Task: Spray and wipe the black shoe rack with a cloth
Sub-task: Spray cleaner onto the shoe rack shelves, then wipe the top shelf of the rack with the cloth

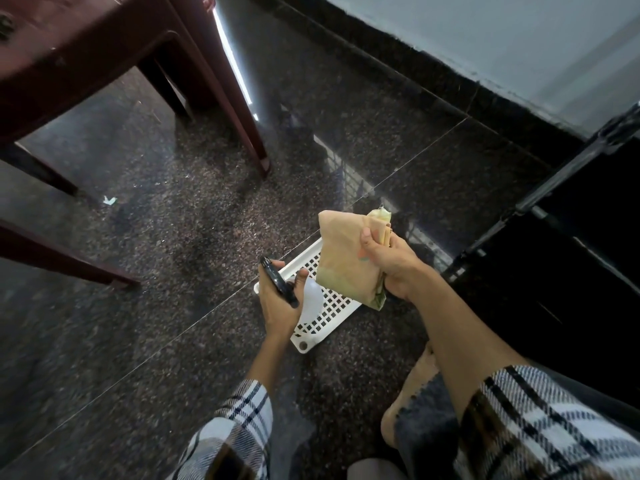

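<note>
My left hand point(277, 303) grips a spray bottle point(310, 301) with a white body and a black trigger head, held low over the floor. My right hand point(391, 263) grips a folded tan and pale green cloth point(341, 258), lifted just right of the bottle. The black shoe rack point(568, 237) stands at the right edge, its dark shelves and metal rails partly cut off by the frame. Both hands are to the left of the rack and apart from it.
A white perforated plastic tray point(332, 306) lies on the dark speckled floor point(173, 254) under my hands. Dark red plastic chairs point(104, 46) stand at the upper left. A black skirting and pale wall point(485, 36) run along the back. My bare foot point(412, 393) rests at the lower right.
</note>
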`<state>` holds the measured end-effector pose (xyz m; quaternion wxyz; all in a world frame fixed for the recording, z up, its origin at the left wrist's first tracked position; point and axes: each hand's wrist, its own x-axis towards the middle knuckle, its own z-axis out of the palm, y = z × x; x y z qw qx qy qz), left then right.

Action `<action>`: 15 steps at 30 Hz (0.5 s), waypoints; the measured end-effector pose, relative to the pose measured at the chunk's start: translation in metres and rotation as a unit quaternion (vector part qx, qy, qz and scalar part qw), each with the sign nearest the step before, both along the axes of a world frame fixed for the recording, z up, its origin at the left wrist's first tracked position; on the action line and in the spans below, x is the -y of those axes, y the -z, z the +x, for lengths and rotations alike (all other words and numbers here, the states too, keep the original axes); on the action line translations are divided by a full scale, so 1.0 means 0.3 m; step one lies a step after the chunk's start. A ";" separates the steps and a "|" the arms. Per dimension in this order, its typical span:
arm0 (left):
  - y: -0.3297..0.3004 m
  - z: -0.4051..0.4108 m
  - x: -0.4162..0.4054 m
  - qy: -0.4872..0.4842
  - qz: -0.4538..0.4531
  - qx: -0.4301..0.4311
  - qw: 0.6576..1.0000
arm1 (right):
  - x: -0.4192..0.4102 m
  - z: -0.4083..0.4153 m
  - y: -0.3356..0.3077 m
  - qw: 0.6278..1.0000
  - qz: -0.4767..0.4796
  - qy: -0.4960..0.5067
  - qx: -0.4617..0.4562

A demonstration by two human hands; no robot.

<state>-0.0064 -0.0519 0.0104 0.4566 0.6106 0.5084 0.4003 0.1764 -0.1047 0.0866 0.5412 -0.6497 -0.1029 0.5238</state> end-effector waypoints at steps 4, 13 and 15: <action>0.002 0.012 -0.012 0.004 -0.006 -0.001 1.000 | 0.009 0.007 0.009 1.000 0.009 -0.003 -0.001; -0.046 0.008 0.011 0.020 -0.093 -0.094 0.991 | 0.033 0.011 -0.028 1.000 0.016 -0.003 -0.006; -0.070 0.013 0.037 -0.016 -0.128 -0.134 0.983 | 0.045 0.004 -0.062 1.000 0.007 -0.009 0.003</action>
